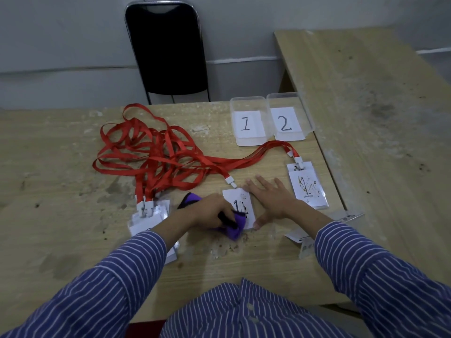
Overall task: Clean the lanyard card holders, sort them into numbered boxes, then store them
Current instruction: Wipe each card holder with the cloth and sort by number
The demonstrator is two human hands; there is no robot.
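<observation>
Here the left hand (pixel 212 211) grips a purple cloth (pixel 234 224) on the stained clear card holder (pixel 240 207); the right hand (pixel 273 198) presses beside it, fingers flat.

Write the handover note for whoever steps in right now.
Left hand grips the purple cloth, wiping the card holder marked 1.
Right hand lies flat, fingers straight, pinning that holder's right edge.
Another stained holder lies to the right; a stack waits at left, red lanyards tangled behind.
Box 1 and box 2 hold only their number labels.
Done: nothing sorted. Left: finish wiping, clean the rest, sort, store.
</observation>
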